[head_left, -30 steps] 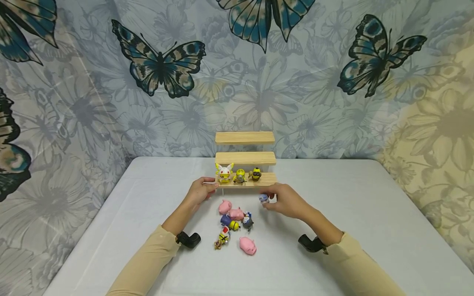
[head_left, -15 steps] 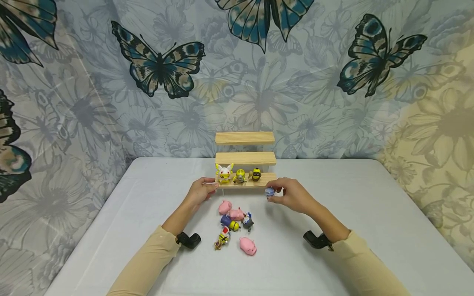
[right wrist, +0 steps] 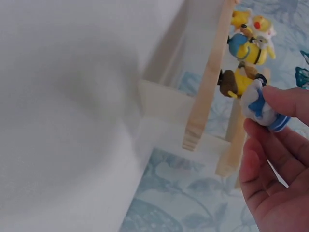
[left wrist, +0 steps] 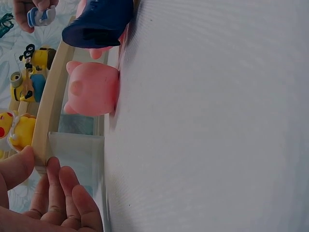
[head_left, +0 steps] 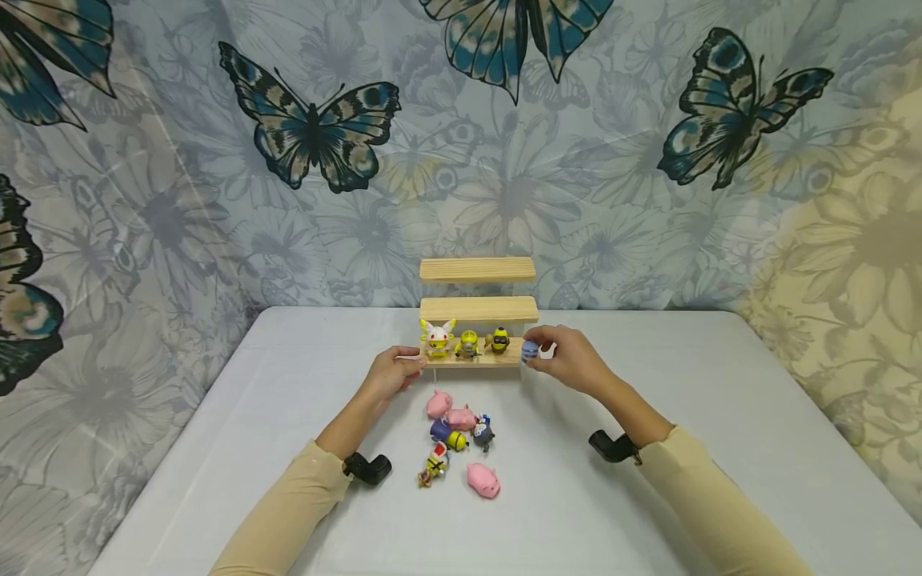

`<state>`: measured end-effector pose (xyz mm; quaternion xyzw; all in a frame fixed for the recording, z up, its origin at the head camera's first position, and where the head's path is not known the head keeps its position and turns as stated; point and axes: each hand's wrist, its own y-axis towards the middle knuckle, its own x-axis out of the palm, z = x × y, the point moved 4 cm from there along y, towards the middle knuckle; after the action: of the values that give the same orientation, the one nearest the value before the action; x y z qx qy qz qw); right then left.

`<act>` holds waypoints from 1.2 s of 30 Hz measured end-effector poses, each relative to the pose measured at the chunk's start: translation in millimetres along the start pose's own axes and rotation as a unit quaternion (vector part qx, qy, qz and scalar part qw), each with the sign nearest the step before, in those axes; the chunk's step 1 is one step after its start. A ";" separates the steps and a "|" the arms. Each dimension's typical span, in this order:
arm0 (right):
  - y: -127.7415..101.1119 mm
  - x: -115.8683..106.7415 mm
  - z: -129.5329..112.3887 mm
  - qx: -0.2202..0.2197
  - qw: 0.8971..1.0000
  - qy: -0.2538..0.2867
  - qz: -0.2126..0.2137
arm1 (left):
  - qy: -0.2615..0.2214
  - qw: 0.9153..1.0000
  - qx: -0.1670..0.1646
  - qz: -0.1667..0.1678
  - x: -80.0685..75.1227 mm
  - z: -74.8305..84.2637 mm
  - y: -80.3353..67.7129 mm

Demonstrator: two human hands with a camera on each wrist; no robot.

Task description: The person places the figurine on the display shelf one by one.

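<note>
One small blue-and-white figure (head_left: 529, 350) is pinched between the thumb and fingertips of the right hand (head_left: 565, 366), level with the right end of the lowest step of the wooden stand (head_left: 479, 310). The figure lies on the stand side of that hand, so the step's free end is just beside it, next to the dark-and-yellow figure (head_left: 498, 340); in the right wrist view the blue-and-white figure (right wrist: 260, 107) is seen almost touching that neighbour (right wrist: 235, 81). Its long axis cannot be judged with certainty, though it seems roughly upright in the grip.

The left end of the same step is held by the left hand (head_left: 392, 374), thumb on the board and fingers curled beneath it; this hand is farther from the held figure than the right. On the step, two more yellow figures (head_left: 451, 341) stand left of the dark-and-yellow one. In front of the stand, a loose cluster of toys (head_left: 461, 444), several pink pigs among them, lies on the white surface (head_left: 684, 448).
</note>
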<state>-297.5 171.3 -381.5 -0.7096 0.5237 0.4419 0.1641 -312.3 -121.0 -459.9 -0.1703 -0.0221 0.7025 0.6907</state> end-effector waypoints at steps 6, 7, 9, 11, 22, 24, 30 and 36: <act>7.9 1.5 4.8 0.007 1.000 -0.013 0.018 | -0.005 1.000 0.004 -0.002 -1.0 -0.1 1.1; 9.3 2.3 5.7 0.007 1.000 -0.014 0.021 | -0.005 1.000 0.005 -0.003 -1.1 -0.1 1.0; 12.1 4.3 7.3 0.006 1.000 -0.016 0.026 | -0.006 1.000 0.004 -0.003 -1.3 -0.2 1.3; 14.9 6.8 9.2 0.007 0.999 -0.022 0.031 | -0.006 1.000 0.002 -0.003 -1.3 0.1 1.0; 24.3 17.4 12.0 -0.005 0.998 -0.039 0.041 | 0.000 1.000 -0.002 -0.006 -2.0 2.4 -0.4; 24.5 17.4 11.2 -0.010 0.998 -0.038 0.041 | -0.001 1.000 -0.002 -0.007 -2.2 3.0 -0.7; 24.6 17.5 10.1 -0.012 0.999 -0.035 0.037 | -0.006 1.000 0.001 -0.010 -2.8 3.9 -1.4; 22.3 13.1 11.1 -0.006 0.999 -0.035 0.015 | -0.007 1.000 0.001 -0.010 -2.4 1.3 -0.8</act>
<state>-321.5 162.3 -393.0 -0.6865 0.5260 0.4719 0.1716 -311.9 -123.0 -457.9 -0.1644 -0.0282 0.6971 0.6973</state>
